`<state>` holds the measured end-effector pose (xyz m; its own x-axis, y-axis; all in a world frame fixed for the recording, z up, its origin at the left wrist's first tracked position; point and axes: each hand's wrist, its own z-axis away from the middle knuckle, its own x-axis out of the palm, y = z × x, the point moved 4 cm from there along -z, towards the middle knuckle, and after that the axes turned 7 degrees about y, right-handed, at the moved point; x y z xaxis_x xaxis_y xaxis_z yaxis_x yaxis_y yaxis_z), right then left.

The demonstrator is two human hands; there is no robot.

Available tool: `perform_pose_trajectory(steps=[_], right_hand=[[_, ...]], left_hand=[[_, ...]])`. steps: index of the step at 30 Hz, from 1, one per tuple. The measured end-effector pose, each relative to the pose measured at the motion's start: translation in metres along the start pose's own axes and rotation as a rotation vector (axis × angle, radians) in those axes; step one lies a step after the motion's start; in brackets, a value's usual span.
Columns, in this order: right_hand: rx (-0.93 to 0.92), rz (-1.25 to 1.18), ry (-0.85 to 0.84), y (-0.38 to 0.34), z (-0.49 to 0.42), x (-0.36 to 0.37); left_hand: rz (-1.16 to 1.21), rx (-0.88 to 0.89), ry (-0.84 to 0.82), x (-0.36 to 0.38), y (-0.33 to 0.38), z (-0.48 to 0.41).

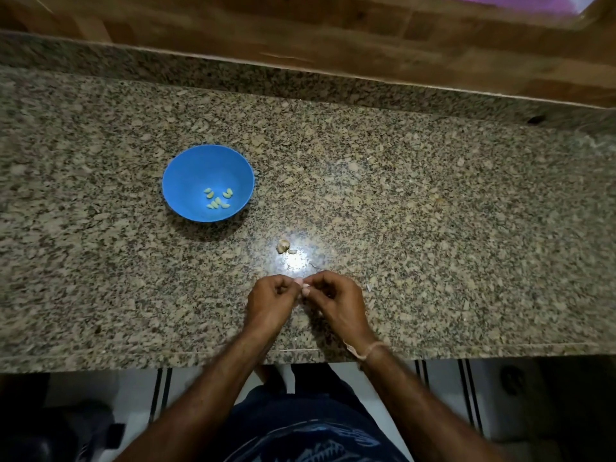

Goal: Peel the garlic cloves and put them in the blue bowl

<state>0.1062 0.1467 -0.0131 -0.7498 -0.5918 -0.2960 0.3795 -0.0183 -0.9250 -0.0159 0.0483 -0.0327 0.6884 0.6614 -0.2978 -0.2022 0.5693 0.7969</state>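
Note:
A blue bowl (pixel 186 171) stands on the granite counter, left of centre, with several peeled garlic cloves (pixel 217 199) in its bottom. A small clump of unpeeled garlic (pixel 283 246) with one loose clove (pixel 292 251) lies between the bowl and my hands. My left hand (pixel 270 303) and my right hand (pixel 336 301) meet near the counter's front edge. Both pinch a small pale garlic clove (pixel 305 287) between their fingertips; most of the clove is hidden by the fingers.
The speckled granite counter (pixel 433 228) runs the full width, backed by a raised granite lip and a wooden wall. Bits of garlic skin (pixel 369 287) lie right of my hands. The counter's front edge is just below my wrists, with tiled floor beneath.

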Motion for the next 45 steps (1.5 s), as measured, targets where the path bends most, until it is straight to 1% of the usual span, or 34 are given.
perform_pose_trajectory(steps=[5, 9, 10, 12, 14, 16, 20, 25, 34, 36, 37, 40, 43, 45], right_hand=[[-0.047, 0.029, 0.012, 0.001, 0.003, -0.007], [-0.091, 0.073, 0.005, -0.001, 0.003, -0.008], [-0.095, 0.098, 0.004, 0.000, 0.002, -0.007], [-0.083, 0.161, 0.006, 0.004, 0.000, -0.006], [-0.084, 0.282, 0.016, 0.009, -0.002, -0.006], [-0.122, 0.397, 0.012, 0.011, -0.002, -0.005], [-0.226, 0.545, 0.020, 0.010, 0.000, 0.000], [-0.288, 0.651, 0.034, 0.010, 0.004, 0.003], [-0.302, 0.736, 0.090, 0.001, 0.011, 0.009], [-0.243, 0.682, 0.090, 0.000, 0.009, 0.010], [-0.154, 0.591, 0.077, 0.002, 0.004, 0.007], [0.155, 0.170, 0.029, 0.011, -0.002, -0.004], [0.358, -0.192, -0.041, 0.011, 0.008, -0.002], [0.475, -0.341, -0.044, 0.008, 0.015, 0.002]], left_hand=[[0.000, -0.042, -0.020, 0.006, 0.003, 0.003], [-0.044, -0.019, -0.027, 0.005, 0.005, 0.007], [-0.073, 0.001, -0.015, 0.004, 0.005, 0.007], [-0.207, 0.091, 0.039, -0.001, 0.008, 0.008], [-0.320, 0.194, 0.094, -0.006, 0.010, 0.009], [-0.384, 0.247, 0.129, -0.007, 0.004, 0.010], [-0.482, 0.323, 0.176, -0.003, -0.004, 0.013], [-0.490, 0.358, 0.183, 0.000, -0.005, 0.015], [-0.467, 0.378, 0.209, 0.003, -0.007, 0.019], [-0.450, 0.366, 0.198, 0.006, -0.004, 0.021], [-0.419, 0.336, 0.186, 0.006, -0.004, 0.021], [-0.260, 0.239, 0.146, 0.005, -0.003, 0.020], [-0.137, 0.225, 0.123, 0.002, -0.002, 0.019], [-0.095, 0.224, 0.107, 0.002, -0.003, 0.020]])
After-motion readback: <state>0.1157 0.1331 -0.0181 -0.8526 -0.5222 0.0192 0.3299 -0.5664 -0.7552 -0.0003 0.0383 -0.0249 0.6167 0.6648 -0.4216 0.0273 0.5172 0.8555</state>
